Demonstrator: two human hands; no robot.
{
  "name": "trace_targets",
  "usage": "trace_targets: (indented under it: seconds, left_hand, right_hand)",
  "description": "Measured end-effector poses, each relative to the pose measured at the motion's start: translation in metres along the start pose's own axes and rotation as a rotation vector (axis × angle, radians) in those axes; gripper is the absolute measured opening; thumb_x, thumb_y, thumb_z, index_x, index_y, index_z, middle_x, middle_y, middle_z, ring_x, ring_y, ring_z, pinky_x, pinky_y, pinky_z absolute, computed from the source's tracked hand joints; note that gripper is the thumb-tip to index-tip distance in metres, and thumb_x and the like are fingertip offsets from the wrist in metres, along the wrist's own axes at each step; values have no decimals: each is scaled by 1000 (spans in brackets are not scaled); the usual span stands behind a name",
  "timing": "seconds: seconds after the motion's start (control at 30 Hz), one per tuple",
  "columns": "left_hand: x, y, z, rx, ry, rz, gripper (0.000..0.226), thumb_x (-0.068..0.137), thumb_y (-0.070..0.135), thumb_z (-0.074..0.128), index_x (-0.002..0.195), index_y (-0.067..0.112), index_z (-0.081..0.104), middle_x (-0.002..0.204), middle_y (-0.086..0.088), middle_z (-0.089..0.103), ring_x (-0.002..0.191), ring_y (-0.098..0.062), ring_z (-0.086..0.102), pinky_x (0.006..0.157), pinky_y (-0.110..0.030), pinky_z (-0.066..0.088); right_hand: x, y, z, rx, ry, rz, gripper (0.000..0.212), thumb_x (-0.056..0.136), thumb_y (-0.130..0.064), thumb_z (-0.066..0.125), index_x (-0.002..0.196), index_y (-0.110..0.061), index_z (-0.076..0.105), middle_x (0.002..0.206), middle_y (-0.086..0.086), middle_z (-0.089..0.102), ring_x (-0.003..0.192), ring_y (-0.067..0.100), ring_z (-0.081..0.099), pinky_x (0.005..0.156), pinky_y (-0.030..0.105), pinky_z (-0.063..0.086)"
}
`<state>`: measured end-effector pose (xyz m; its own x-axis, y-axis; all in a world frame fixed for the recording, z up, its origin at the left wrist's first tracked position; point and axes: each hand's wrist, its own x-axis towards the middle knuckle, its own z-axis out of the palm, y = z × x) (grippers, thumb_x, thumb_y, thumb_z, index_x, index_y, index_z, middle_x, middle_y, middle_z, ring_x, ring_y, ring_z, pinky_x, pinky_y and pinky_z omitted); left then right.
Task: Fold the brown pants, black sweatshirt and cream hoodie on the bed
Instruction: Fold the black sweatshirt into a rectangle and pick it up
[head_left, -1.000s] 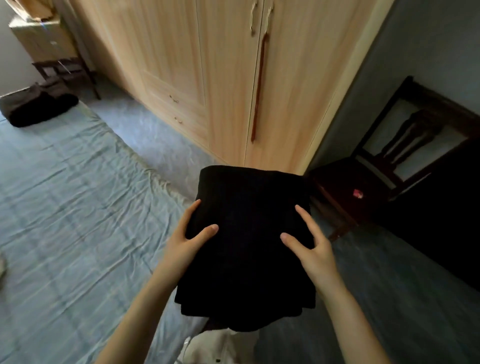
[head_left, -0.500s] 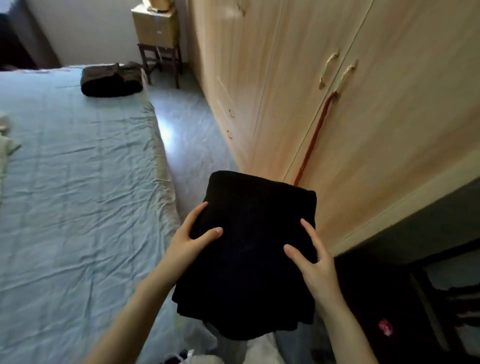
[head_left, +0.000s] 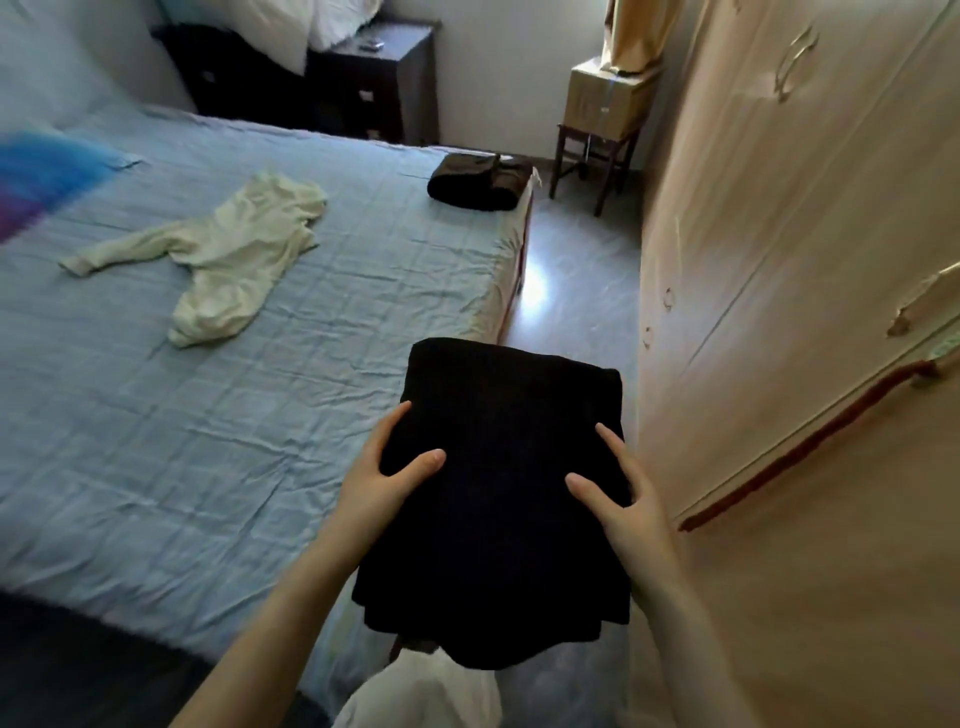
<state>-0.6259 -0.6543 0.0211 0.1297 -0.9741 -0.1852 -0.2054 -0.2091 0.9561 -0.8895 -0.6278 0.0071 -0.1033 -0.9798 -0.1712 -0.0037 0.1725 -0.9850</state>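
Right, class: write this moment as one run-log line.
held: folded black sweatshirt, gripped at its sides by left hand and right hand | folded dark brown pants: far corner | cream hoodie: unfolded, spread on blue-sheeted bed

Left grip (head_left: 379, 483): bare; thumbnail short and plain.
Right grip (head_left: 623, 506): bare.
Forearms (head_left: 291, 597): bare to the frame edge.
Clothing (head_left: 421, 691): white creased cloth at lower edge; kind unclear.
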Motion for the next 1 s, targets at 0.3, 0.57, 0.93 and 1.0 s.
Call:
trace_targets:
  seconds: [0.3, 0.57, 0.93, 1.0]
  left_hand:
    - [150, 14, 51, -42, 68, 4, 65, 81, 34, 76, 139, 40, 47, 124, 25, 54, 107, 12, 52, 88, -15, 40]
    - [375, 80, 112, -44, -32, 23, 64, 81, 38, 76, 137, 46, 46, 123, 27, 57, 109, 9, 56, 81, -8, 42]
    - [611, 122, 228, -81, 26, -69, 64, 82, 35, 76, 137, 45, 46, 122, 28, 55, 106, 13, 56, 79, -6, 44]
    - [651, 134, 248, -87, 77, -87, 64, 82, 37, 75, 137, 47, 45, 123, 27, 54, 109, 10, 53, 82, -8, 40]
  right_hand:
    - [178, -22, -20, -16, -72, -1, 60, 86, -23, 76, 136, -46, 54, 126, -23, 58, 102, -10, 62, 73, 14, 55]
    - [388, -69, -39, -102, 46, -11, 60, 85, -29, 77, 134, -54, 52, 136, -23, 55, 115, -6, 58, 89, 20, 55]
    - [671, -88, -102, -182, -13, 24, 59, 84, -32, 76, 130, -60, 51, 122, -40, 53, 107, -21, 53, 75, 8, 46]
    - [733, -95, -111, -182, -79, 30, 60, 86, -30, 76, 134, -55, 51, 129, -29, 54, 114, -6, 56, 86, 18, 51]
